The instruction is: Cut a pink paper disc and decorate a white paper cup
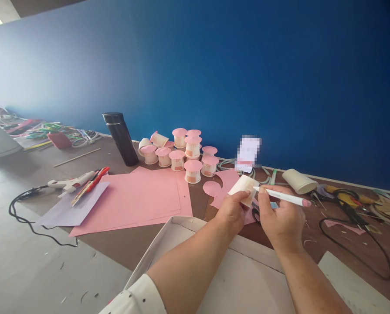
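A white paper cup, tilted on its side, is gripped by my left hand. My right hand pinches a white marker pen with a pink end, its tip at the cup's right side. Whether the tip touches the cup I cannot tell. Beneath and behind the hands lies a cut pink paper piece, with a pink paper disc beside it. Dark scissors handles show partly between my hands. Several small cup houses with pink round roofs stand farther back, some stacked.
Pink sheets cover the table's left middle. A glue gun and a red cutter lie on lilac paper. A black flask stands behind. Another paper cup lies right, near cables. A shallow white box sits under my arms.
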The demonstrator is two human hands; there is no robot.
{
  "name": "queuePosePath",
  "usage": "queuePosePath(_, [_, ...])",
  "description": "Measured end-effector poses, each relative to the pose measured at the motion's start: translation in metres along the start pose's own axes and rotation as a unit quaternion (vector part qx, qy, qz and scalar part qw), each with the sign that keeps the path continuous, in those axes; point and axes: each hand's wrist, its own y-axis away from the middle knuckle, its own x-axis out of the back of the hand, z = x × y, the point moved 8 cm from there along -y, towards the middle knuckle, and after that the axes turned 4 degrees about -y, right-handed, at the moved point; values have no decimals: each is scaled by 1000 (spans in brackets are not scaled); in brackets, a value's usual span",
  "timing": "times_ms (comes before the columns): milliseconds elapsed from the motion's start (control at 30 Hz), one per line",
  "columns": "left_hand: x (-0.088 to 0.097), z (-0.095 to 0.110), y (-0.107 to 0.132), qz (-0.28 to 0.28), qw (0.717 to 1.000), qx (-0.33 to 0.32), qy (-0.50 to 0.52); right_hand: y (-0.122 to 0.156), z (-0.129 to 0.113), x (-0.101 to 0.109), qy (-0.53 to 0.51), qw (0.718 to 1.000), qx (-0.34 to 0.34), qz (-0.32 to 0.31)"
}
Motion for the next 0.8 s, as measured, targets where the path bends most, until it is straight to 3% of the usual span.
queuePosePath(300, [1,-1,0,4,1000,4,1,0,-1,-2,-14,1000,6,-1])
queuePosePath(433, [3,-3,-2,2,1000,25,18,-1,-3,1,-74,997,-9,4])
queuePosePath(567, [9,-3,-5,25,999,30,30,-2,11,4,-209,971,-116,28])
queuePosePath(667, [6,-2,-5,6,999,33,39,2,33,-4,-238,947,-213,41])
queuePosePath(800, [0,-3,-1,-30,997,44,52,12,65,-28,-339,884,-320,36])
